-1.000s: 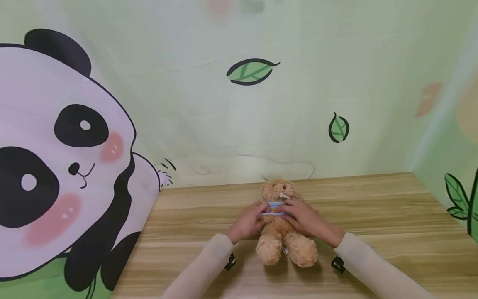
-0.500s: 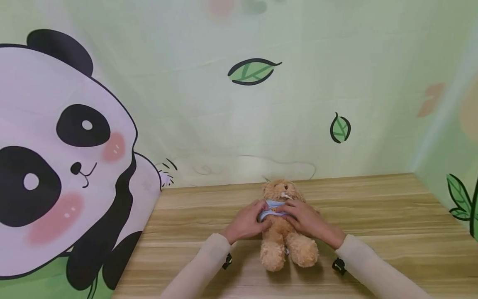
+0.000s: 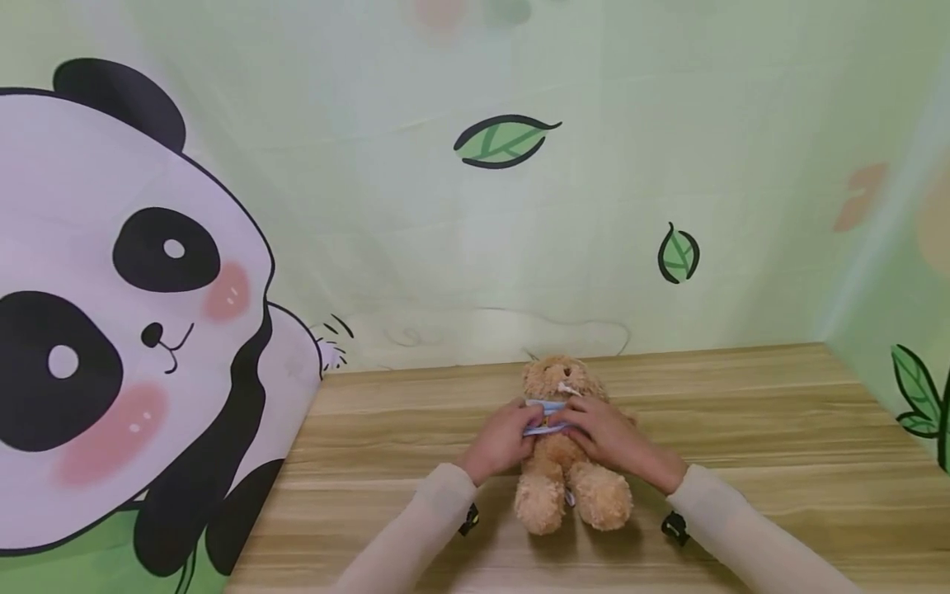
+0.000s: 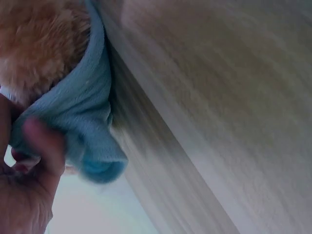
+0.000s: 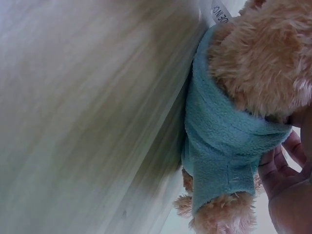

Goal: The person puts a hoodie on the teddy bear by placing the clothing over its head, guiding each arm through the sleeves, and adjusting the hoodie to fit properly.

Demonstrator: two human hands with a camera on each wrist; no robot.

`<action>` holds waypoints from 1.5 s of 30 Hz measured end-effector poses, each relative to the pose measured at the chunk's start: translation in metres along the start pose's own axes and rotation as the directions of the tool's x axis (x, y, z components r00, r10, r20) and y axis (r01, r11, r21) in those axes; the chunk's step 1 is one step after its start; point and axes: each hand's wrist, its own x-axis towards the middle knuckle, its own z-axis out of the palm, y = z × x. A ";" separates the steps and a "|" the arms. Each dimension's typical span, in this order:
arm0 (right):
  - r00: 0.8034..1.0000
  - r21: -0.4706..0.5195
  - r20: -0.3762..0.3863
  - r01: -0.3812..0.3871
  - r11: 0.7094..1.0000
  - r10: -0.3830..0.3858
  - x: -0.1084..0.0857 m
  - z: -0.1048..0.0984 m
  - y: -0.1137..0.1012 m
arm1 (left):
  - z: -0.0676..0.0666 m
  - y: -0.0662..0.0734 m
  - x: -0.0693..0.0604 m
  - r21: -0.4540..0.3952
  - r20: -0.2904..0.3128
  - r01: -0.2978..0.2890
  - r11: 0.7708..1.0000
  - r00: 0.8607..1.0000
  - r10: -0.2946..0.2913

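A light-brown teddy bear (image 3: 540, 495) lies on its back on the table, head toward the wall. It wears a small blue shirt (image 5: 224, 141), bunched around its chest in the head view. My left hand (image 3: 500, 437) pinches the shirt at the bear's side. In the left wrist view, a sleeve (image 4: 102, 163) hangs beside that hand's blurred finger, and no bear arm shows at its opening. My right hand (image 3: 612, 433) grips the shirt's hem on the other side, fingers over the cloth. There, a furry arm (image 5: 226, 214) pokes out of the sleeve.
The wood-grain table (image 3: 742, 429) runs back to a pale green wall cloth (image 3: 594, 206) printed with leaves. A large printed panda (image 3: 185, 330) covers the left side. A white label (image 5: 220, 12) sticks out near the bear in the right wrist view.
My left hand first shifted outward, spreading the shirt, then came back in toward the bear's middle. The bear's legs shifted slightly. My right hand keeps its hold almost unmoved.
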 end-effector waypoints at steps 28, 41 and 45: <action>0.994 -0.041 0.019 0.111 0.993 -0.110 0.008 0.001 0.000 | 0.004 0.010 -0.002 0.362 -0.016 0.050 0.931 0.999 -0.048; 0.996 -0.017 0.030 0.087 0.996 -0.086 0.007 -0.001 -0.001 | -0.001 0.011 0.003 0.316 0.072 0.101 0.943 0.989 -0.130; 0.996 -0.010 0.030 0.086 0.996 -0.085 0.006 0.001 -0.001 | 0.001 0.010 0.004 0.325 0.073 0.104 0.940 0.988 -0.135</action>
